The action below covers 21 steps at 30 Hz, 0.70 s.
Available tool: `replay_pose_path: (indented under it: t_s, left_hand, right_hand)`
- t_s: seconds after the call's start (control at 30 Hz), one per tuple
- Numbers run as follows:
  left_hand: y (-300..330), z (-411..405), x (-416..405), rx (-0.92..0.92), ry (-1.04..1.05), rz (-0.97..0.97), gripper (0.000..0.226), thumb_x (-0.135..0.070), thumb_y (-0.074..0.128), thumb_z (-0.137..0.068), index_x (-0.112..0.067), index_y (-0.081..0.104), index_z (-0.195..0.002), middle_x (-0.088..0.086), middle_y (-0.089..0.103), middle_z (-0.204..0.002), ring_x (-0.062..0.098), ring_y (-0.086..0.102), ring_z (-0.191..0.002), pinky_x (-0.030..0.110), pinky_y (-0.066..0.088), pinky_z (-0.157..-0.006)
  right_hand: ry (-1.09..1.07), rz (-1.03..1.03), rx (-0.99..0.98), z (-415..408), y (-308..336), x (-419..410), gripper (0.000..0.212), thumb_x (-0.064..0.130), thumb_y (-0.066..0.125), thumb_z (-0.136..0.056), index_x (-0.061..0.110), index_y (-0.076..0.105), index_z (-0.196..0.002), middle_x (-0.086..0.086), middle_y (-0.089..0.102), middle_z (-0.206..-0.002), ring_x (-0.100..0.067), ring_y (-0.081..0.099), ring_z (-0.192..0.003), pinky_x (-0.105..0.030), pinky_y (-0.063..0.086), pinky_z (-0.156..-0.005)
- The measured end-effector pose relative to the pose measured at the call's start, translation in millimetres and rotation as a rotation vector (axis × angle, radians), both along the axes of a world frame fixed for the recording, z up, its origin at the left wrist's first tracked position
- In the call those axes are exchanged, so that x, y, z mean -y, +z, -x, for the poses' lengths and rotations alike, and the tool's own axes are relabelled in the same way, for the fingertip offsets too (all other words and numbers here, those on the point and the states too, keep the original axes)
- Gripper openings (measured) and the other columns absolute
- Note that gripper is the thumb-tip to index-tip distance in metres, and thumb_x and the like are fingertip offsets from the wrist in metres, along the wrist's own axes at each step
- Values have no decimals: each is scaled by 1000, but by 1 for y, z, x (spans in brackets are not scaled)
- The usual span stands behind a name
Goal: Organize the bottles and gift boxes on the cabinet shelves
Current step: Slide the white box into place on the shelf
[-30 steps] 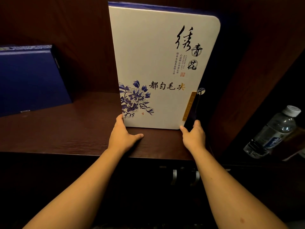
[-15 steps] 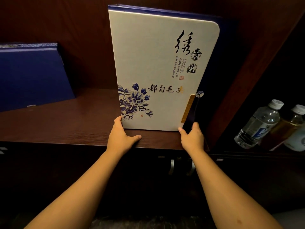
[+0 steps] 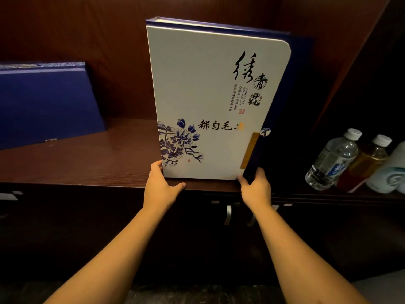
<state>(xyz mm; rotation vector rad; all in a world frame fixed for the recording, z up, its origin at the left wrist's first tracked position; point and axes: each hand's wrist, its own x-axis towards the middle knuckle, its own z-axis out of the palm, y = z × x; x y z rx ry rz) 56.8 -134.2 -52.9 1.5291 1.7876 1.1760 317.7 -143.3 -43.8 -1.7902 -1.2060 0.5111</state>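
A tall white gift box (image 3: 208, 95) with blue flowers and black calligraphy stands upright on the dark wooden shelf (image 3: 76, 163), near the right partition. My left hand (image 3: 161, 189) grips its lower left corner, thumb along the shelf edge. My right hand (image 3: 256, 189) holds its lower right corner at the dark blue spine. A second, blue gift box (image 3: 43, 102) leans at the shelf's far left. In the neighbouring compartment to the right stand a clear water bottle (image 3: 333, 159), an amber drink bottle (image 3: 368, 163) and a white bottle (image 3: 392, 172).
A slanted wooden partition (image 3: 341, 69) separates the two compartments. Below the shelf are dark cabinet doors with two metal handles (image 3: 229, 215). Bare shelf surface lies between the two boxes.
The view has shifted so that more of the right compartment shows, with a third bottle now visible. Both hands stay on the white box's lower corners; the box stays upright.
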Motion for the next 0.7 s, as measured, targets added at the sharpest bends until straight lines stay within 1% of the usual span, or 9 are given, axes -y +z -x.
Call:
replay_pose_path:
  t_s: [0.17, 0.27, 0.37, 0.43, 0.47, 0.5, 0.57, 0.63, 0.7]
  left_hand:
    - [1, 1, 3, -12, 3, 35, 88, -31, 91, -69, -25, 35, -137, 3, 55, -139, 25, 57, -121, 30, 44, -89]
    - [3, 3, 6, -11, -29, 76, 91, -29, 90, -72, -25, 32, -141, 4, 52, -143, 26, 54, -125, 34, 44, -95]
    - [12, 10, 13, -45, -105, 153, 97, -33, 88, -73, -24, 27, -148, 3, 48, -148, 25, 50, -132, 36, 42, -103]
    - [19, 16, 20, -110, -126, 190, 92, -38, 86, -74, -24, 33, -147, 0, 52, -145, 20, 51, -129, 34, 43, -104]
    - [23, 19, 24, -160, -124, 201, 84, -41, 85, -75, -25, 38, -143, -2, 55, -140, 16, 54, -125, 31, 45, -101]
    - [27, 22, 29, -224, -131, 212, 74, -45, 82, -77, -26, 45, -138, -4, 59, -135, 13, 56, -118, 28, 46, -96]
    - [33, 28, 42, -371, -135, 226, 54, -51, 76, -80, -30, 56, -126, -8, 62, -126, 9, 58, -109, 27, 48, -91]
    - [40, 34, 55, -504, -121, 227, 43, -54, 71, -83, -31, 61, -118, -10, 63, -119, 8, 60, -103, 27, 50, -89]
    - [48, 41, 68, -651, -84, 212, 38, -55, 66, -86, -32, 61, -115, -11, 63, -114, 10, 61, -101, 29, 52, -85]
  right_hand:
    - [17, -2, 5, -1, -3, 3, 47, 23, 69, -92, 10, 50, -133, -12, 61, -126, -34, 57, -117, -30, 41, -86]
    - [42, -1, 28, -2, -5, 6, 48, 16, 65, -94, 9, 46, -138, -15, 59, -129, -36, 56, -119, -33, 43, -90]
    - [58, 11, 67, 0, -3, 10, 57, 16, 66, -93, 8, 42, -144, -18, 52, -134, -36, 52, -123, -37, 43, -96]
    - [26, 58, 134, 3, -1, 18, 66, 20, 68, -91, 8, 36, -148, -19, 44, -140, -37, 46, -128, -44, 43, -100]
    - [11, 61, 150, 5, 1, 24, 66, 22, 68, -91, 9, 36, -147, -18, 42, -141, -37, 44, -128, -45, 44, -98]
    - [2, 52, 154, 8, 1, 32, 63, 24, 68, -90, 11, 39, -144, -16, 42, -138, -35, 45, -126, -43, 46, -92]
    - [56, 7, 156, 16, 5, 46, 42, 29, 68, -89, 19, 49, -125, -8, 48, -124, -28, 53, -111, -34, 46, -76]
    - [222, -9, 190, 26, 11, 51, 21, 31, 66, -90, 27, 51, -104, 4, 51, -104, -20, 56, -95, -29, 40, -70]
    - [431, -1, 254, 41, 20, 49, 12, 32, 63, -92, 29, 52, -94, 11, 50, -92, -14, 54, -86, -28, 38, -67]
